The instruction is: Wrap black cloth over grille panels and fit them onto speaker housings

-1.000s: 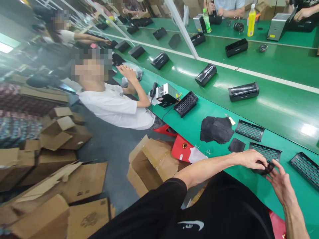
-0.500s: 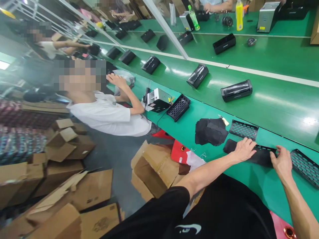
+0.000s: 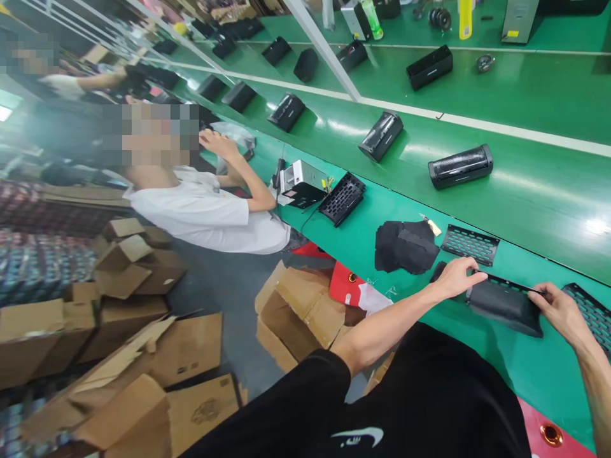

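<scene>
Between my two hands is a curved black grille, its inner face covered by a smooth dark sheet and its far long edge tipped up from the bench. My left hand grips the left end of that edge, thumb stretched along it. At the right corner, my right hand pinches the grille between thumb and fingers. A bare slotted grille lies just beyond my left hand, and another slotted grille is partly behind my right hand. Black fabric sheets are piled to the left.
A yellow-handled tool lies by the sheets. Black speaker housings stand in a row on the green conveyor. To my left, a co-worker in a white shirt sits at the bench. An open carton is below the bench edge.
The grille has tilted up from lying flatter, so its curved shape shows. My right hand has shifted right and closed on its corner; my left hand has moved slightly left onto its edge.
</scene>
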`<state>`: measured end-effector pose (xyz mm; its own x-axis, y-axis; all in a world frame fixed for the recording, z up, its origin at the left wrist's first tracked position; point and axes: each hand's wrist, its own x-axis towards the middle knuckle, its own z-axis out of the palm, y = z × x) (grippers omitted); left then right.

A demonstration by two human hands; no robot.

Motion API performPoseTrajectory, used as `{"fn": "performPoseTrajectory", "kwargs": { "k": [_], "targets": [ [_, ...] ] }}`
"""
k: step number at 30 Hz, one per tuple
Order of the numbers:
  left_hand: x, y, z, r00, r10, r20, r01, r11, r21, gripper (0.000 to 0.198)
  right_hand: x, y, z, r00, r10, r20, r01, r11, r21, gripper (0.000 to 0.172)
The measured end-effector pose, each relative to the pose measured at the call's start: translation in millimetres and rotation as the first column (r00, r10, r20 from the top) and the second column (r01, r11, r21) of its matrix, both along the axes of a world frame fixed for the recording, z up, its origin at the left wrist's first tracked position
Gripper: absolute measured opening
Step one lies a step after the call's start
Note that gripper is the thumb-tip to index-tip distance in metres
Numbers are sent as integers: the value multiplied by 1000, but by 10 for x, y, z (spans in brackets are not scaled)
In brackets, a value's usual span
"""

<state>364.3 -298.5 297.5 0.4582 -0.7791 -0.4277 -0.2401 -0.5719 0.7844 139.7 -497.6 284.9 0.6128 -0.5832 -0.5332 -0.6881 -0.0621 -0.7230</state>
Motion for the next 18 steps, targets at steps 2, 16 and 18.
{"fn": "performPoseTrajectory", "kwargs": {
  "k": [2, 16, 18],
  "targets": [
    [36, 42, 141, 962, 64, -267, -73, 997, -22, 39, -68, 66, 185, 985, -166, 34, 157, 970, 184, 58],
    [-4, 246, 937, 811, 83, -579, -267, 934, -239, 48, -241, 661, 864, 790, -570, 227, 491, 809, 325, 56],
    [-4, 263, 945, 789, 80, -609, -287, 925, -250, 51, -225, 688, 893, 772, -587, 242, 494, 795, 352, 55]
  ]
}}
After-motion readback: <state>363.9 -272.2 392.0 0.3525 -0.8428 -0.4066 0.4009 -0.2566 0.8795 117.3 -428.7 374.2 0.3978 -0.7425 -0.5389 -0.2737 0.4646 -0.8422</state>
